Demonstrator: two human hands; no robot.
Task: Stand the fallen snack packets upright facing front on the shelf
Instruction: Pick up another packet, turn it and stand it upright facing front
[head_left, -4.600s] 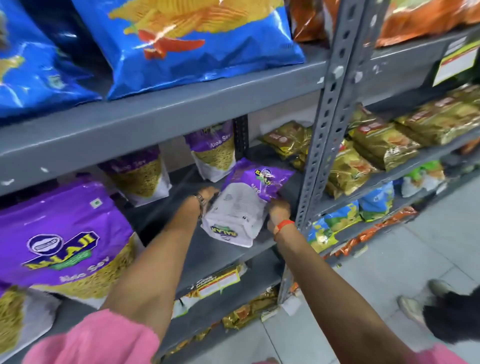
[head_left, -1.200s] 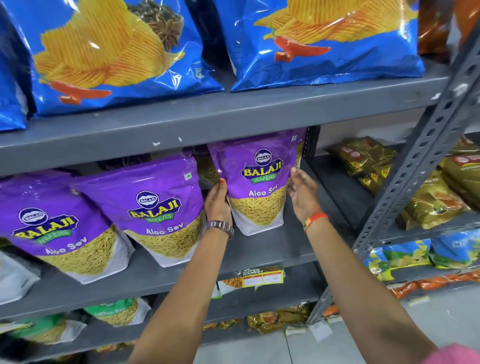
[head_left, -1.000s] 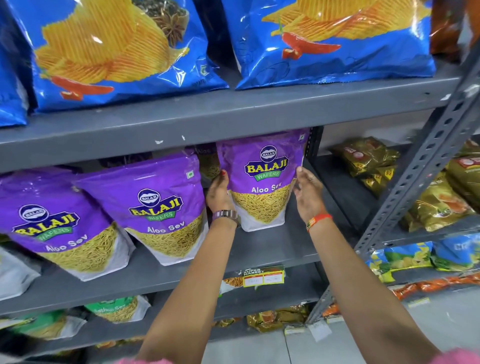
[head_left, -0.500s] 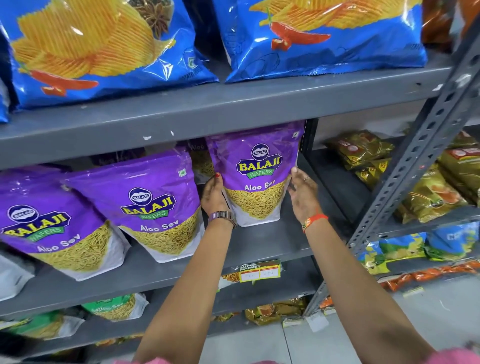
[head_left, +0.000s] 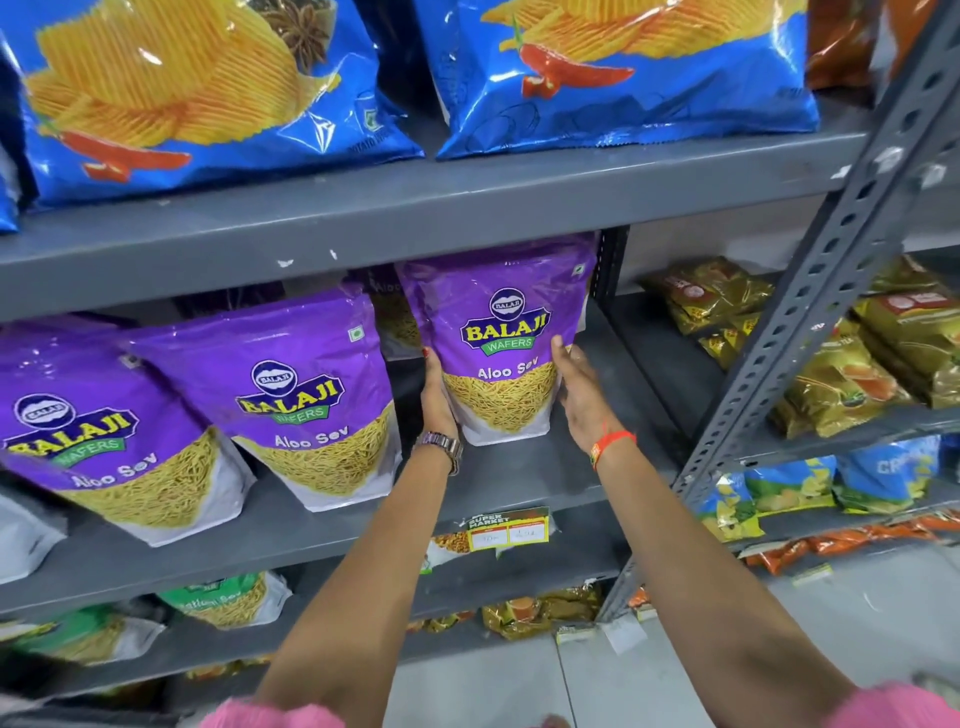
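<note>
purple packet (head_left: 498, 343) upright on shelf (head_left: 519, 483) | left hand (head_left: 435, 400), right hand (head_left: 582, 395) flank it

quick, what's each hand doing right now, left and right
Left hand: open, flat against the left edge of the upright purple Aloo Sev packet.
Right hand: open, palm at the packet's right edge; no closed grip.

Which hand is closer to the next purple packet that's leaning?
The left hand. It rests on the left edge of the upright packet, right beside the leaning packet. The right hand is on the far side, with the upright packet in between.
</note>
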